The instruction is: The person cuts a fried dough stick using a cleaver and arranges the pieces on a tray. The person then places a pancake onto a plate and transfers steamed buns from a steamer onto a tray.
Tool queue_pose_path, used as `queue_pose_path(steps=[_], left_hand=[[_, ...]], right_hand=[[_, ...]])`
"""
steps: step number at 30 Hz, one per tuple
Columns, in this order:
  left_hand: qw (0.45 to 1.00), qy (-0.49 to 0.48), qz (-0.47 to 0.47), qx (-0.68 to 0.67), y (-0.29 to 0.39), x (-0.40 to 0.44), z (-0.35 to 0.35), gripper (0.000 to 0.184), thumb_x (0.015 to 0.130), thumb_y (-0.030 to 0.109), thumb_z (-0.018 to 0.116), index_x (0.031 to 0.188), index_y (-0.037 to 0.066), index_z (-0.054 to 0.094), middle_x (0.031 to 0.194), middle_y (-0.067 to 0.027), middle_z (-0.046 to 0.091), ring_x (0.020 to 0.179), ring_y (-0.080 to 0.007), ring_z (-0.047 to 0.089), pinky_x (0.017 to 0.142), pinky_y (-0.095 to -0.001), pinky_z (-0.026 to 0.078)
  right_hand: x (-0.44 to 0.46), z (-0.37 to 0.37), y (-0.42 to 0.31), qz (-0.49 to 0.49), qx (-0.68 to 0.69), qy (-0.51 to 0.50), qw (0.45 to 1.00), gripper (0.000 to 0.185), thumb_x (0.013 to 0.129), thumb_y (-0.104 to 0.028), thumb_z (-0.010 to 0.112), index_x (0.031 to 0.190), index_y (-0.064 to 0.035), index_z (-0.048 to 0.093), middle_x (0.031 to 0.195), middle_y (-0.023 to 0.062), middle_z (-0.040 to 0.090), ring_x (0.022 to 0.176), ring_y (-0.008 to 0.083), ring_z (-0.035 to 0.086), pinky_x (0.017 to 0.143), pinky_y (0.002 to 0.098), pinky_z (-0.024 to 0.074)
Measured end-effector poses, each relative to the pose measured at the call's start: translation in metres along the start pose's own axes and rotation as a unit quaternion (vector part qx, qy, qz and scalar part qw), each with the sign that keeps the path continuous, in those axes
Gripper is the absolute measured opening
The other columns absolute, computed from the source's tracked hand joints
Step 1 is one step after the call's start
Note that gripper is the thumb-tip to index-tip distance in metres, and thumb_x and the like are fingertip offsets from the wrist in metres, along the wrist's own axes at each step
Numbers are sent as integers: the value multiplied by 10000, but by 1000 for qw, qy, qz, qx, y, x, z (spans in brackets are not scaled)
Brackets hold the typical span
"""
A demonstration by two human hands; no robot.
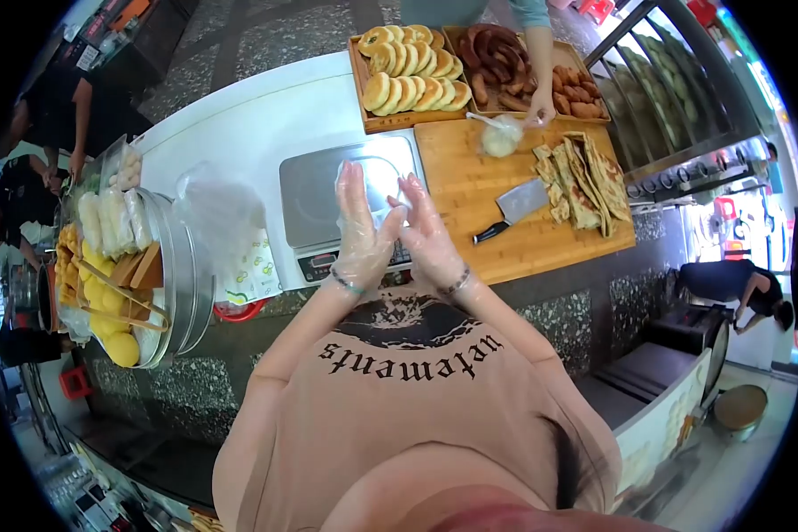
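Note:
Both of my hands wear clear plastic gloves and are raised over a flat metal weighing scale [310,199]. My left hand [362,232] has its fingers stretched out, pointing away from me. Close beside it, my right hand [431,238] is angled inward, fingers extended, and the two thumbs nearly meet. I see nothing held in either hand. To the right, a cleaver [523,200] with a black handle lies on a wooden board [461,195], beside cut and folded flatbread [585,191].
Across the board, another person's hand [541,106] is at a bagged pale bun [501,136]. Trays of round flatbreads [417,66] and brown fried pieces [576,93] stand behind. At left are plastic bags [222,217] and a steamer [182,275] holding yellow buns [106,306] and tongs.

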State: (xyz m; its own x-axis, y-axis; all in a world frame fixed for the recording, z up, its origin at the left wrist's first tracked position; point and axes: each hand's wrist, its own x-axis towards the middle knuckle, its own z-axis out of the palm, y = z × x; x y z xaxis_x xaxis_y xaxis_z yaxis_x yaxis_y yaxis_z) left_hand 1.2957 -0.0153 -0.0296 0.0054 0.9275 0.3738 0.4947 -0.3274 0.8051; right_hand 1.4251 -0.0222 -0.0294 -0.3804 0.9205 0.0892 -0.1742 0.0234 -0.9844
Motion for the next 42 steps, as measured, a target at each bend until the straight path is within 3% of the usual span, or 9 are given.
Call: queue_pose_path(steps=[1,7,17,22,23,26,34,38,42], left_hand=[[998,18,51,32,11,5,-2,806,840,277,641,1448,32,171,1467,-237,196,1339,-402,275,1087,-461,278],[967,82,227,86,36,43,-3,744,740,19,679,1395,55,326,1405,-213,311,1241,-344,419,1016,-407,416],[948,160,53,-269,33,66,-17,519,933,126,482,1408,50,287,1395,-130,325,1190,-242,466,1022,-393,377],[898,186,-14,-398,46,67,-30,467,971,237,424,1387,58,314,1356,-123,380,1171,-249,464,1010,-389,367],[899,192,-13,-393,44,68,-32,467,971,237,424,1387,58,314,1356,-123,380,1171,-249,464,1010,-389,367],[845,177,-49,-503,36,73,-37,458,963,287,444,1358,68,365,1312,-112,413,1143,-244,474,987,-382,378],[821,212,-27,-529,37,88,-51,468,958,382,424,1298,62,442,1267,-107,454,1135,-261,490,979,-375,383],[879,64,33,-471,32,78,-62,421,971,325,403,1247,22,497,1218,-104,541,1115,-217,519,991,-362,386],[917,-243,-36,-315,58,42,-55,392,950,288,423,1186,13,570,1168,-101,602,1091,-187,554,965,-326,420]], right_hand=[[2,3,1,60,185,32,980,857,834,-309,637,1468,-20,137,1483,181,237,1384,296,229,1124,406,210],[19,19,-4,79,245,-53,965,739,862,-184,609,1446,-10,191,1389,108,370,1278,228,367,1080,337,288],[31,32,-7,35,60,-81,994,815,782,-279,744,1390,-12,271,1313,93,414,1238,169,378,1049,340,322],[26,28,-40,201,43,-215,955,475,862,-248,645,1222,-23,432,1039,74,559,889,184,575,811,349,486],[22,32,-40,179,6,-204,962,288,911,-252,562,1076,-20,519,815,58,564,684,172,568,667,325,491],[21,28,-29,88,-239,-219,942,247,949,-252,480,979,-22,564,707,92,544,655,209,569,662,306,479],[-9,43,-11,-144,-344,-355,857,189,917,-193,460,909,-69,602,838,152,626,779,328,611,713,417,502],[10,13,-37,-113,-376,-152,907,180,903,-188,540,841,-54,641,816,118,642,737,259,626,698,340,506],[2,-8,-48,-54,-49,-90,993,74,824,-33,601,892,-28,630,865,61,656,744,167,608,724,282,491]])
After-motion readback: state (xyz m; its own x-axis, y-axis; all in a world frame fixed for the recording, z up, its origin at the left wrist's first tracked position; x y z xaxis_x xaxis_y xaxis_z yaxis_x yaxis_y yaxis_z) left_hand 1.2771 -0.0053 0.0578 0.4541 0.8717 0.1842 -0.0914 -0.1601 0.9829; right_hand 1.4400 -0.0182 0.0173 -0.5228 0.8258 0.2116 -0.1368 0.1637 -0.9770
